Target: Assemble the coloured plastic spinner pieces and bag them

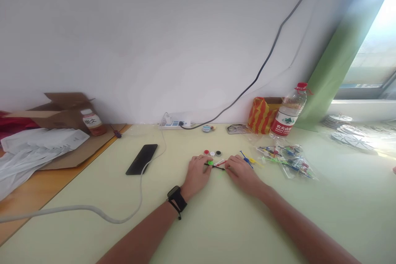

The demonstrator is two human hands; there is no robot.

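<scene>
The left hand [198, 174] rests low over the table [198, 231], its fingers curled, with the small green disc [210, 163] right at the fingertips; whether they pinch it or merely press on it, I cannot tell. The black pointer [218, 168] lies just right of that grip, spanning the gap toward the right hand [243, 174]. The right hand's fingers are bent down near the pointer's right end and beside a red piece [222, 163]; whether they are closed on either is hidden. Just beyond the left fingertips, a red disc [206, 152], a white disc [212, 153] and a black disc [218, 153] sit in a row. A blue piece [246, 159] and a yellow piece [254, 161] lie to the far right of the right hand, with bagged plastic parts [292, 160] farther right.
</scene>
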